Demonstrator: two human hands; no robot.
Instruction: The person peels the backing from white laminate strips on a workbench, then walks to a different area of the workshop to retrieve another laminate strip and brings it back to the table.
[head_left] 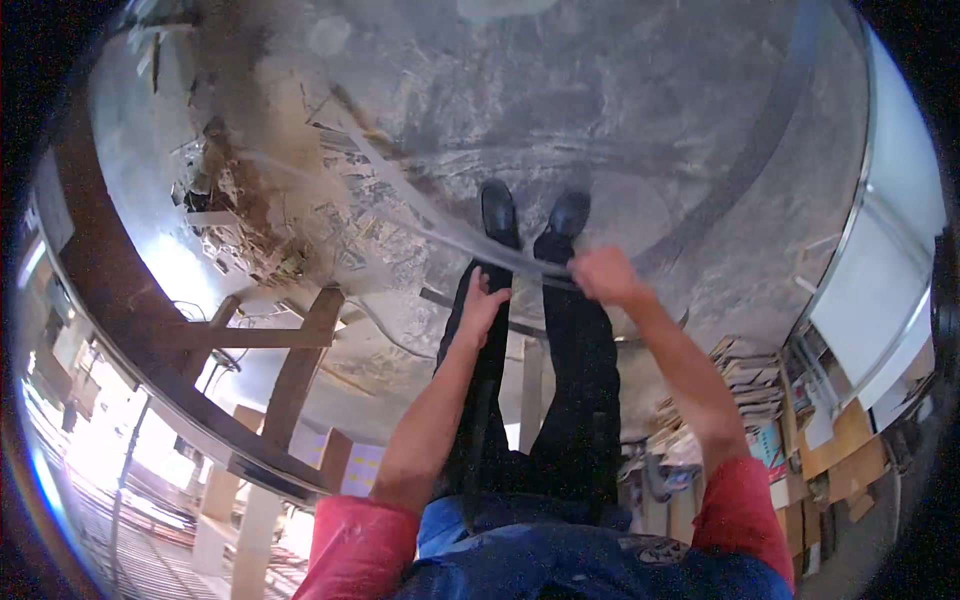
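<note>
A long, thin, pale strip (pixel 430 215) runs in a curve from the upper left toward my legs, partly smeared by motion. Its near end meets my right hand (pixel 603 275), whose fingers are closed around it in front of my right shin. What the strip is made of I cannot make out. Just below the strip, my left hand (pixel 483 305) is held with thumb and fingers apart and nothing between them. Beneath both hands are my dark trousers (pixel 580 350) and black shoes (pixel 498 210).
Scraps and debris (pixel 230 220) lie heaped on the grey floor (pixel 620 90) at the left. A dark wooden frame (pixel 300 370) stands nearby on that side. To the right are stacked boards or sheets (pixel 745 380), brown cardboard pieces (pixel 845 445) and a large white panel (pixel 870 310).
</note>
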